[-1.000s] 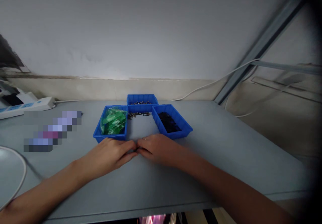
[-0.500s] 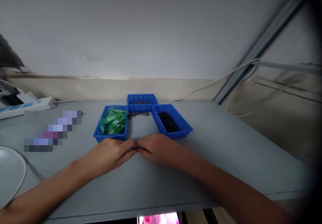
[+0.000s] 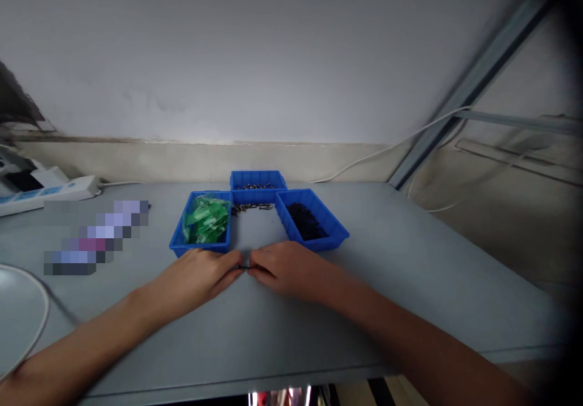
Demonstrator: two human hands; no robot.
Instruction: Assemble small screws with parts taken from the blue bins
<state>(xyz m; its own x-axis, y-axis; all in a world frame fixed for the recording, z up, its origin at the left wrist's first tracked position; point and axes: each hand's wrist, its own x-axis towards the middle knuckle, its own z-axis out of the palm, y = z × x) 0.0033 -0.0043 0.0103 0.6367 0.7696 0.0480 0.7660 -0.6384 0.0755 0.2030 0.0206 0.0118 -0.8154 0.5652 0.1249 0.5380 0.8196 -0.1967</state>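
A thin dark rod-like piece [image 3: 245, 267] spans the small gap between my two hands, in front of the blue bins. My left hand [image 3: 203, 272] pinches its left end between thumb and fingers. On the other end, my right hand [image 3: 286, 270] is closed in a similar pinch. The piece is too small to name more exactly. Just beyond my left hand stands a blue bin [image 3: 200, 249] holding green pieces in clear plastic [image 3: 206, 219]. Behind my right hand, another blue bin [image 3: 339, 236] contains thin black pieces [image 3: 307, 220].
A third blue bin [image 3: 258, 196] at the back holds small metal parts [image 3: 257, 186]. More metal parts [image 3: 252, 208] lie in front of it. At left are a white power strip [image 3: 54, 193], a pixelated item [image 3: 98, 239] and a white cable [image 3: 45, 302]. A metal post [image 3: 432, 120] rises at right.
My hands have drawn slightly apart, so more of the thin dark piece shows between the fingertips. The bins and the parts have stayed in place.
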